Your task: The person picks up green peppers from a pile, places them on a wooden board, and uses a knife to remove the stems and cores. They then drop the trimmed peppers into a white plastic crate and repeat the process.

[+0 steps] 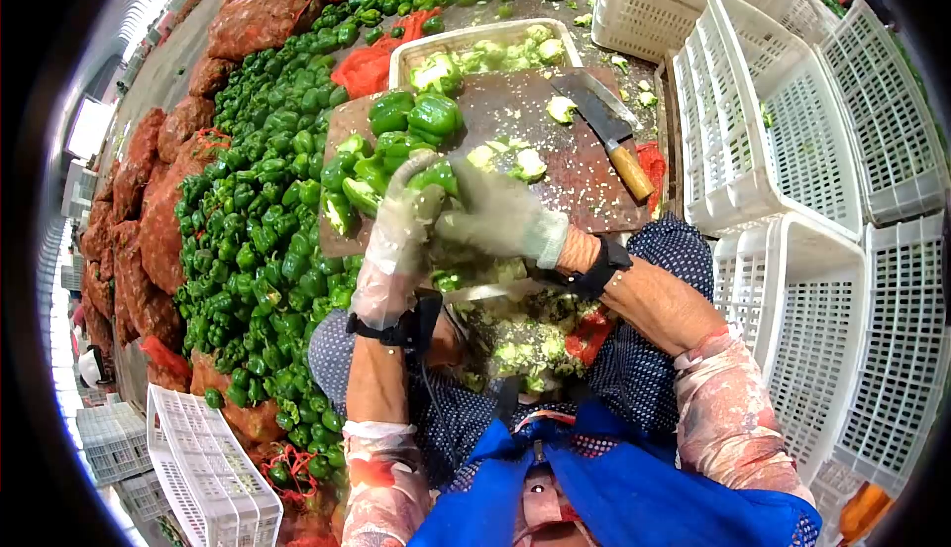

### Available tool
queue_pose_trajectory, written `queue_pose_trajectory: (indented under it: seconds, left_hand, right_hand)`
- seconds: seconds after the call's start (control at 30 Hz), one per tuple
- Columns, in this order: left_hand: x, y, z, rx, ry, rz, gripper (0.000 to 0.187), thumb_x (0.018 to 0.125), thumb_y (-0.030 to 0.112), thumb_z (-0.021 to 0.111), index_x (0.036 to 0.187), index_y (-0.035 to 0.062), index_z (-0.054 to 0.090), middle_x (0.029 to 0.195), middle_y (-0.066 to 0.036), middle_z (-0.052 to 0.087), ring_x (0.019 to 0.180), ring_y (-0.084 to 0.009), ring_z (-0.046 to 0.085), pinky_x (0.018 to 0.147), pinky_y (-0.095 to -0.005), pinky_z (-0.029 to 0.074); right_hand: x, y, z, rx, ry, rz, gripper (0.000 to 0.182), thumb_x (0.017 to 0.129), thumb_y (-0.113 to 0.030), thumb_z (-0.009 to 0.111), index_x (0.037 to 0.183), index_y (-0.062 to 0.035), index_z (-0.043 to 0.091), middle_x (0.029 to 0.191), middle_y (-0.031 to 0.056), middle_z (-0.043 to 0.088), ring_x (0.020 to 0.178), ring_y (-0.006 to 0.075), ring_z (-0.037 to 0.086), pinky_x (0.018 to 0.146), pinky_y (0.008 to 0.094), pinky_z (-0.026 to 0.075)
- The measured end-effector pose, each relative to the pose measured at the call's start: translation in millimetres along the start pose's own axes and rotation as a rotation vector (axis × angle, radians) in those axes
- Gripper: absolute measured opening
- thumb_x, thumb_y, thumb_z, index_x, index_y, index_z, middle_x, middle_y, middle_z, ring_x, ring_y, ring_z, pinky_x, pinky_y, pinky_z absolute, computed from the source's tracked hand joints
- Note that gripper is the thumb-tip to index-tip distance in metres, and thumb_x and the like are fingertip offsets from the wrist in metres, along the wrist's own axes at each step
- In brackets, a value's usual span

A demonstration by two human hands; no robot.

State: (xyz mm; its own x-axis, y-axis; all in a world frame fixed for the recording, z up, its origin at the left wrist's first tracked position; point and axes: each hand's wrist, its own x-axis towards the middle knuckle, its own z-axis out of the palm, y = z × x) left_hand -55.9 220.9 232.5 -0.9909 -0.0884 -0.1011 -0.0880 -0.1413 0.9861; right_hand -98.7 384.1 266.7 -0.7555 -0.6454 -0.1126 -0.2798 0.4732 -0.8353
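Note:
My left hand [404, 212], in a pale work glove, is closed around a green bell pepper [434, 177] over the near edge of the brown cutting board [381, 240]. Close beside it is my right hand [500, 212], gloved too and smeared by motion; its fingers cannot be made out clearly. Whole green peppers [434, 118] and cut pieces [339, 212] are heaped at the board's left. Pale pepper cores [528, 164] lie in the middle. A cleaver with a wooden handle [630, 172] rests on the right side of the board.
Behind the board stands a white basket [396, 69] of pepper cores. A large pile of green peppers [267, 220] spreads along the left, with red mesh sacks [163, 220] beyond it. White plastic crates [728, 141] line the right. Scraps [525, 354] lie between the person's legs.

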Motion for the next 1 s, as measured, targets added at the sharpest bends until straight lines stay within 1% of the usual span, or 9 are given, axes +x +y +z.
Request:
queue_pose_trajectory:
  seconds: [0.03, 0.23, 0.3, 0.37, 0.43, 0.57, 0.8, 0.9, 1.0]
  left_hand:
    - [4, -2, -1, -0.071, 0.028, -0.077, 0.043, 0.09, 0.017, 0.06, 0.129, 0.0063, 0.047, 0.121, -0.006, 0.055, 0.105, -0.0173, 0.056, 0.089, -0.0295, 0.048]
    - [-10, 29, 23, -0.005, 0.143, -0.188, 0.031, 0.088, 0.011, 0.061, 0.118, 0.0068, 0.055, 0.107, -0.003, 0.061, 0.096, -0.0121, 0.058, 0.082, -0.0263, 0.049]
    - [-8, 8, -9, -0.376, 0.073, 0.024, 0.058, 0.086, 0.052, 0.061, 0.122, 0.0059, 0.054, 0.113, -0.01, 0.062, 0.101, -0.0199, 0.061, 0.081, -0.0339, 0.054]
    - [-16, 17, -10, -0.505, 0.036, 0.05, 0.063, 0.086, 0.059, 0.057, 0.122, 0.0071, 0.053, 0.111, -0.013, 0.063, 0.09, -0.0173, 0.063, 0.071, -0.0291, 0.054]
    - [-17, 20, -11, -0.591, 0.037, 0.041, 0.069, 0.084, 0.065, 0.053, 0.122, 0.0071, 0.053, 0.111, -0.017, 0.063, 0.089, -0.0189, 0.063, 0.07, -0.0281, 0.056]
    - [-17, 22, -4, -0.593, 0.079, 0.047, 0.068, 0.085, 0.063, 0.055, 0.121, 0.0062, 0.054, 0.11, -0.016, 0.063, 0.09, -0.0194, 0.062, 0.07, -0.0282, 0.055]
    - [-9, 5, 9, -0.524, -0.05, -0.01, 0.072, 0.084, 0.051, 0.064, 0.137, 0.0093, 0.038, 0.13, -0.01, 0.051, 0.112, -0.024, 0.054, 0.088, -0.041, 0.05]
    - [-8, 17, 3, -0.483, -0.054, 0.038, 0.101, 0.076, 0.062, 0.065, 0.146, 0.0052, 0.02, 0.147, -0.018, 0.028, 0.133, -0.0373, 0.031, 0.103, -0.0588, 0.034]
    - [3, -6, -6, -0.557, -0.045, -0.031, 0.099, 0.079, 0.061, 0.064, 0.148, 0.0068, 0.018, 0.146, -0.02, 0.028, 0.134, -0.0392, 0.03, 0.102, -0.0602, 0.034]
  right_hand:
    - [3, 2, 2, -0.1, 0.033, -0.004, 0.052, 0.079, -0.037, 0.063, 0.113, -0.0035, 0.044, 0.096, 0.0229, 0.062, 0.092, 0.0399, 0.062, 0.078, 0.0471, 0.049]
    - [34, 42, 17, -0.52, 0.105, -0.026, 0.037, 0.08, -0.015, 0.061, 0.113, -0.0074, 0.048, 0.097, 0.021, 0.063, 0.088, 0.0366, 0.065, 0.075, 0.0448, 0.052]
    - [28, 20, -7, -0.526, -0.056, 0.159, 0.045, 0.082, -0.011, 0.056, 0.126, -0.009, 0.045, 0.099, 0.0197, 0.063, 0.09, 0.0346, 0.066, 0.075, 0.0454, 0.053]
    - [32, 25, -22, -0.709, -0.202, 0.3, 0.058, 0.086, -0.013, 0.053, 0.141, -0.0154, 0.034, 0.107, 0.019, 0.06, 0.094, 0.0329, 0.064, 0.078, 0.0458, 0.052]
    - [25, 51, -16, -0.927, 0.303, -0.132, 0.071, 0.086, -0.024, 0.065, 0.145, -0.0111, 0.026, 0.114, 0.0213, 0.06, 0.101, 0.0291, 0.061, 0.085, 0.0441, 0.053]
    - [14, 35, -26, 0.095, 0.161, -0.182, 0.044, 0.087, -0.029, 0.064, 0.123, -0.0071, 0.053, 0.113, 0.0175, 0.061, 0.101, 0.0306, 0.062, 0.087, 0.0372, 0.05]
    - [14, 36, 0, -0.174, 0.03, -0.288, 0.047, 0.088, -0.037, 0.06, 0.121, -0.0043, 0.055, 0.107, 0.0173, 0.064, 0.096, 0.0323, 0.062, 0.087, 0.0422, 0.049]
    - [-6, 12, -39, 0.964, 0.06, -0.225, 0.035, 0.093, -0.027, 0.058, 0.119, -0.0041, 0.056, 0.102, 0.0121, 0.067, 0.065, 0.0148, 0.062, 0.058, 0.0274, 0.05]
    - [-6, 28, -49, 1.253, -0.251, -0.386, 0.041, 0.092, -0.026, 0.06, 0.126, -0.004, 0.052, 0.113, 0.0152, 0.062, 0.082, 0.017, 0.064, 0.068, 0.0239, 0.052]
